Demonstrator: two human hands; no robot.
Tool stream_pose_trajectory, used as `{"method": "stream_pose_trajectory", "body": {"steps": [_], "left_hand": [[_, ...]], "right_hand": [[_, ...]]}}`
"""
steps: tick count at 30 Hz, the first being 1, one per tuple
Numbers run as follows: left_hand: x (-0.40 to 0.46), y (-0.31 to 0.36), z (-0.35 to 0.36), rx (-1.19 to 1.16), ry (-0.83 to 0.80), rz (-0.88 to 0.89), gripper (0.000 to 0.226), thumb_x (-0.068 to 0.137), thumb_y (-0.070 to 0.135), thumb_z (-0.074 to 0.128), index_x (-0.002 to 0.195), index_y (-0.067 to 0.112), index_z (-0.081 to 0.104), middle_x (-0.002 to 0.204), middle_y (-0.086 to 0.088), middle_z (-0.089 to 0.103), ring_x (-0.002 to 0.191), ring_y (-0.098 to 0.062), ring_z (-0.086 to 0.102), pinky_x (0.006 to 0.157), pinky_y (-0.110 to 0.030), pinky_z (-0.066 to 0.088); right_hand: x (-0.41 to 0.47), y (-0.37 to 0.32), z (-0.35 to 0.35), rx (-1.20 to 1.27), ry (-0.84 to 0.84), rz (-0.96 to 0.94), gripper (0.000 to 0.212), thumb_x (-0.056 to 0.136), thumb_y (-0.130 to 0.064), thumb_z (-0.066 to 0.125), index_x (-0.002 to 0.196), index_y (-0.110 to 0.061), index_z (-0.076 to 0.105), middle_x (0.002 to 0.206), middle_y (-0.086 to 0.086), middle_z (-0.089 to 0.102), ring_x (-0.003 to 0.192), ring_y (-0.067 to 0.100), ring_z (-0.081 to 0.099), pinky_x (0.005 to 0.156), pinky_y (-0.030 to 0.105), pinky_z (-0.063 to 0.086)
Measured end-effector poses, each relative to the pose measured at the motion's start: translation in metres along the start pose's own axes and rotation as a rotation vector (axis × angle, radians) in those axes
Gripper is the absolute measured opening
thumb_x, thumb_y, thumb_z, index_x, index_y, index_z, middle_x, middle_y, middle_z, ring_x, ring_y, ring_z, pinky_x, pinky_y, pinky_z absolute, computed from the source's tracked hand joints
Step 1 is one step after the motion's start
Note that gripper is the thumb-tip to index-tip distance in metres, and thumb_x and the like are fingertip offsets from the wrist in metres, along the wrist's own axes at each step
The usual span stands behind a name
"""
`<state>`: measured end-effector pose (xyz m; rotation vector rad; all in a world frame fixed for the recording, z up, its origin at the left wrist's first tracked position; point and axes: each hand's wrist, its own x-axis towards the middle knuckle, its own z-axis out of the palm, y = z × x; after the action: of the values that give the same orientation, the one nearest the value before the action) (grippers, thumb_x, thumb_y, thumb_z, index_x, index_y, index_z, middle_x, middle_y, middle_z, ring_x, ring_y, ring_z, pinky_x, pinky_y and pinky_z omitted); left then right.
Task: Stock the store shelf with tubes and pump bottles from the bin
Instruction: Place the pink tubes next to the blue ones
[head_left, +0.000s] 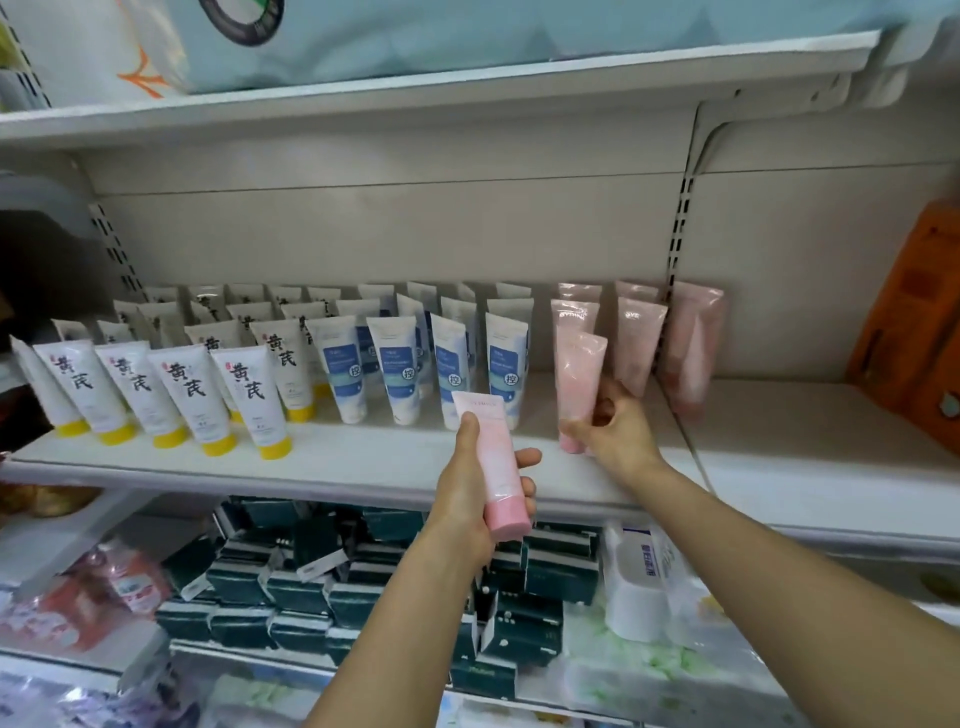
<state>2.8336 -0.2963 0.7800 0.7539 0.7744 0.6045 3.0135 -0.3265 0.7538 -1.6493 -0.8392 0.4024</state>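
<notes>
The left hand (470, 499) grips a pink plastic tube (493, 467) (cap down) before the white metal shelf (363, 467), while the right hand (610, 434) pinches another standing pink tube (579, 379) on it.

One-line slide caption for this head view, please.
Right hand stands a pink tube on the shelf; left hand holds another pink tube.

Pink tubes (577, 384), yellow-capped white tubes (249, 400), white shelf (311, 462)
</notes>
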Motion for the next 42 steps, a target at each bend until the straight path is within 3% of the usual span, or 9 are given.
{"method": "stream_pose_trajectory", "body": {"steps": [3, 11, 15, 19, 22, 25, 29, 33, 42], "left_hand": [[0.008, 0.001, -0.003, 0.01, -0.004, -0.003, 0.048, 0.096, 0.058, 0.042, 0.107, 0.015, 0.06, 0.092, -0.014, 0.073, 0.051, -0.019, 0.052, 0.045, -0.026, 0.045], [0.017, 0.002, -0.002, 0.005, -0.027, -0.019, 0.049, 0.096, 0.058, 0.04, 0.113, 0.015, 0.057, 0.098, -0.015, 0.074, 0.05, -0.019, 0.053, 0.044, -0.025, 0.046], [0.017, 0.0, 0.001, 0.01, -0.05, 0.005, 0.047, 0.097, 0.056, 0.039, 0.115, 0.015, 0.055, 0.1, -0.015, 0.074, 0.052, -0.02, 0.056, 0.047, -0.027, 0.048], [0.015, -0.005, 0.006, 0.039, -0.075, 0.046, 0.035, 0.098, 0.044, 0.048, 0.104, 0.011, 0.058, 0.099, -0.016, 0.073, 0.055, -0.021, 0.057, 0.049, -0.029, 0.05], [0.015, -0.011, 0.013, 0.051, -0.084, 0.073, 0.032, 0.098, 0.038, 0.051, 0.108, 0.008, 0.058, 0.098, -0.016, 0.073, 0.056, -0.021, 0.058, 0.051, -0.029, 0.052], [0.016, -0.018, 0.022, 0.118, -0.09, 0.118, 0.032, 0.1, 0.038, 0.047, 0.114, 0.011, 0.058, 0.095, -0.012, 0.075, 0.059, -0.017, 0.059, 0.054, -0.028, 0.05], [0.018, -0.03, 0.035, 0.164, -0.059, 0.179, 0.033, 0.099, 0.041, 0.047, 0.116, 0.014, 0.06, 0.085, -0.006, 0.074, 0.068, -0.018, 0.067, 0.069, -0.036, 0.054], [0.019, -0.036, 0.049, 0.151, -0.047, 0.207, 0.031, 0.098, 0.042, 0.05, 0.123, 0.025, 0.055, 0.108, -0.014, 0.07, 0.097, -0.033, 0.069, 0.087, -0.057, 0.054], [0.018, -0.038, 0.073, 0.248, -0.132, 0.257, 0.017, 0.101, 0.033, 0.046, 0.112, 0.027, 0.057, 0.1, -0.007, 0.07, 0.088, -0.023, 0.07, 0.067, -0.039, 0.059]], "right_hand": [[0.009, -0.001, 0.006, -0.015, -0.014, -0.002, 0.047, 0.08, -0.004, 0.073, 0.12, -0.01, 0.049, 0.101, 0.004, 0.064, 0.087, 0.018, 0.062, 0.059, 0.009, 0.045], [0.018, -0.001, 0.011, -0.035, -0.005, 0.022, 0.045, 0.081, -0.001, 0.07, 0.119, -0.008, 0.046, 0.101, 0.004, 0.06, 0.074, 0.003, 0.057, 0.049, 0.007, 0.044], [0.016, 0.004, 0.009, -0.097, -0.051, 0.053, 0.054, 0.075, -0.005, 0.077, 0.118, -0.012, 0.046, 0.103, 0.004, 0.063, 0.088, 0.019, 0.062, 0.068, 0.021, 0.051], [0.005, 0.002, 0.001, -0.174, -0.031, 0.12, 0.032, 0.079, -0.007, 0.073, 0.096, -0.013, 0.046, 0.101, 0.004, 0.059, 0.092, 0.021, 0.059, 0.085, 0.036, 0.052], [-0.002, 0.003, -0.006, -0.215, 0.009, 0.12, 0.037, 0.083, -0.004, 0.066, 0.112, -0.006, 0.043, 0.103, 0.007, 0.054, 0.094, 0.023, 0.055, 0.081, 0.033, 0.048], [-0.014, -0.003, -0.018, -0.077, 0.001, 0.12, 0.008, 0.088, -0.011, 0.064, 0.09, -0.01, 0.056, 0.086, 0.01, 0.064, 0.07, 0.019, 0.061, 0.057, 0.032, 0.052], [-0.043, -0.022, -0.039, 0.088, -0.314, 0.117, 0.043, 0.09, -0.044, 0.062, 0.066, -0.008, 0.064, 0.059, 0.01, 0.065, 0.042, 0.014, 0.05, 0.04, 0.021, 0.034], [-0.061, -0.028, -0.056, -0.031, -0.543, 0.105, 0.032, 0.08, -0.041, 0.074, 0.079, -0.011, 0.064, 0.064, 0.002, 0.066, 0.05, 0.012, 0.052, 0.044, 0.022, 0.037], [-0.056, -0.026, -0.068, -0.071, -0.489, 0.114, 0.03, 0.077, -0.017, 0.079, 0.103, -0.009, 0.064, 0.084, 0.003, 0.073, 0.064, 0.011, 0.065, 0.051, 0.02, 0.044]]}}
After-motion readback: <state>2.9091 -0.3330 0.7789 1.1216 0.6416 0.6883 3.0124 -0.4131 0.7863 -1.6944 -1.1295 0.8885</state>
